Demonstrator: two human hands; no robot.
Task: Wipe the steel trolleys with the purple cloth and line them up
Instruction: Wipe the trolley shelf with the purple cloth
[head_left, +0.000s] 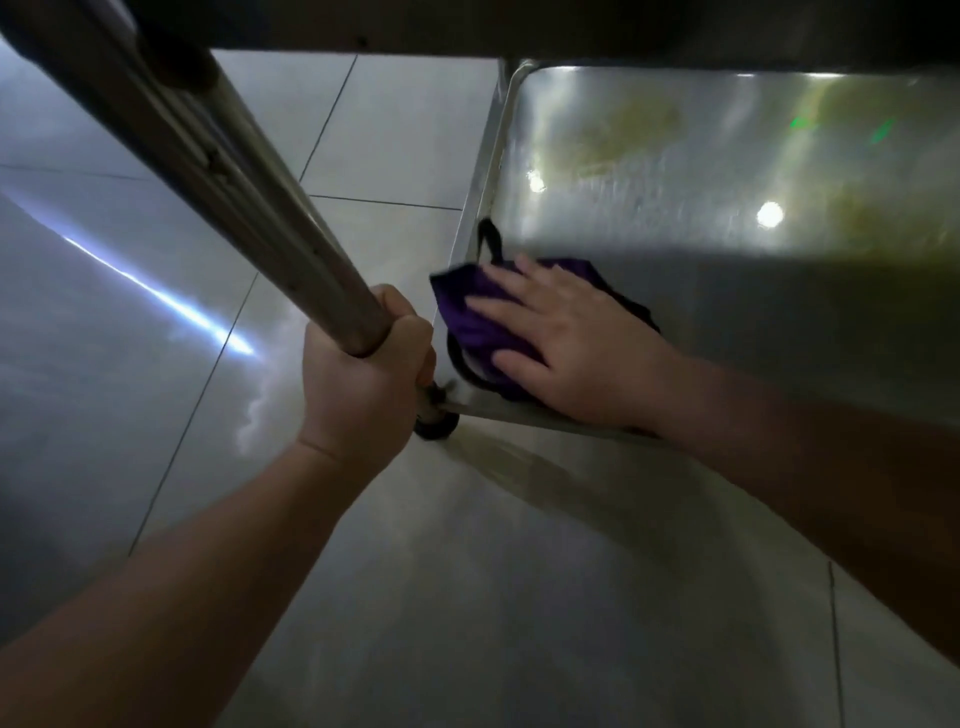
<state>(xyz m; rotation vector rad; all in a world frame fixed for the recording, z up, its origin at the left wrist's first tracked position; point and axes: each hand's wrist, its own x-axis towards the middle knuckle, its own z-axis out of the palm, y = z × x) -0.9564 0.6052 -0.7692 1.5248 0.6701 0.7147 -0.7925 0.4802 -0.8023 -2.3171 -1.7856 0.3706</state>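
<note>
Head view, left hand (363, 384) closed in a grip around trolley post (228, 171), right hand (561, 338) at 3 o'clock of it, flat, fingers spread, pressing purple cloth (470, 317) on steel shelf (727, 182), caster (436, 423) on tiled floor (389, 130).

Single head-worn wide-angle view, aimed steeply down and forward from low beside the trolley. The lower shelf (727, 208) is seen from close above at its near-left corner, under the upper shelf; the corner post (218, 171) crosses very near the lens. Tiled floor (519, 571) fills the rest.
</note>
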